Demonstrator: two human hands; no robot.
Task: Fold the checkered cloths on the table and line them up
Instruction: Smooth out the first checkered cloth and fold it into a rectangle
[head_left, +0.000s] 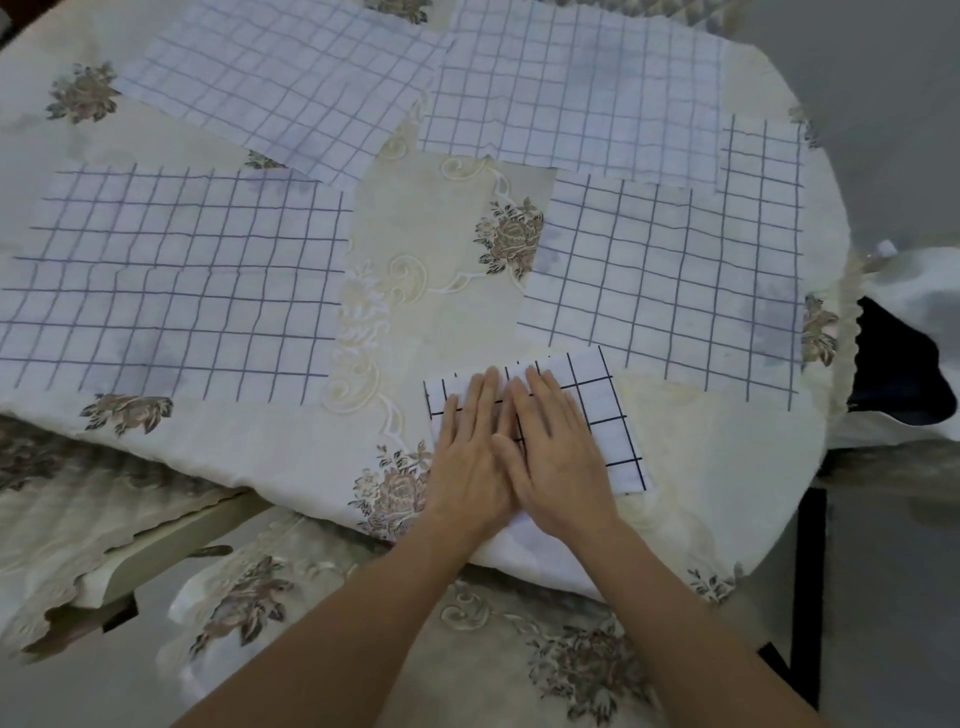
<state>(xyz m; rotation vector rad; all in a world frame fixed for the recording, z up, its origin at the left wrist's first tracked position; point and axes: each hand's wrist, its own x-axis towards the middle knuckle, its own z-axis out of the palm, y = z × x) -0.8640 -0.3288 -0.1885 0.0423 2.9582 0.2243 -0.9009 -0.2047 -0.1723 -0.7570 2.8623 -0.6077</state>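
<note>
Both hands flat on a folded checkered cloth at the table's near edge

The left hand (470, 452) and right hand (558, 452) lie side by side, touching, fingers straight, pressing the folded cloth (602, 410). It sits slightly turned, its far edge slanting away toward the right; the hands cover its near part, so its long axis cannot be told. Beyond, on the floral tablecloth (441, 260), four cloths lie spread flat: left cloth (171, 280), right cloth (665, 291), far-left cloth (280, 83), far-right cloth (571, 88).
</note>
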